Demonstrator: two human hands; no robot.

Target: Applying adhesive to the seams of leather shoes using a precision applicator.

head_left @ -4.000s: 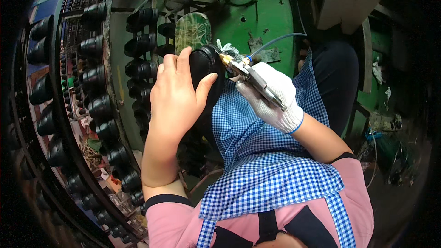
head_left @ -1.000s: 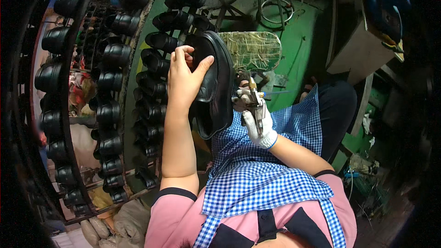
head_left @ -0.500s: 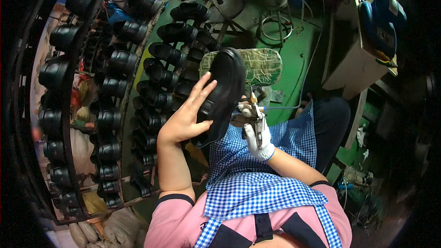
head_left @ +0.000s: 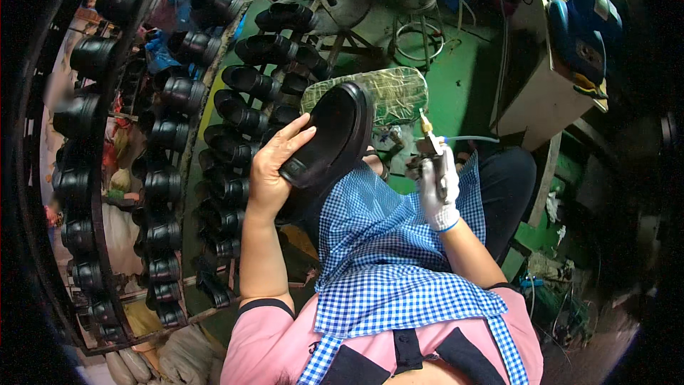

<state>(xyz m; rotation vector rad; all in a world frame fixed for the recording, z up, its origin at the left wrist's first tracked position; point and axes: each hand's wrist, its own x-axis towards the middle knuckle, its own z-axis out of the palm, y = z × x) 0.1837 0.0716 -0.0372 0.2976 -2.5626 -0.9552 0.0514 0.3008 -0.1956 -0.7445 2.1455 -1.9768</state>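
My bare left hand is closed on the heel end of a black shoe. The shoe is tilted, its toe pointing away from me and its inner sole partly in sight. A white work glove covers my right hand, which grips a small metal spray gun. The gun's brass-coloured nozzle points away from me, and a thin blue hose runs off to the right from it. Shoe and gun are apart, with my checked apron below them.
To the left, a metal rack carries rows of black shoes. Beyond the held shoe is a padded seat with a worn, patterned cover. A round-based metal stand is farther off. At the right, a blue machine sits on a pale cabinet.
The spray gun has moved right, away from the shoe, in my right hand. My left hand has turned the shoe, bringing more of its inside into view.
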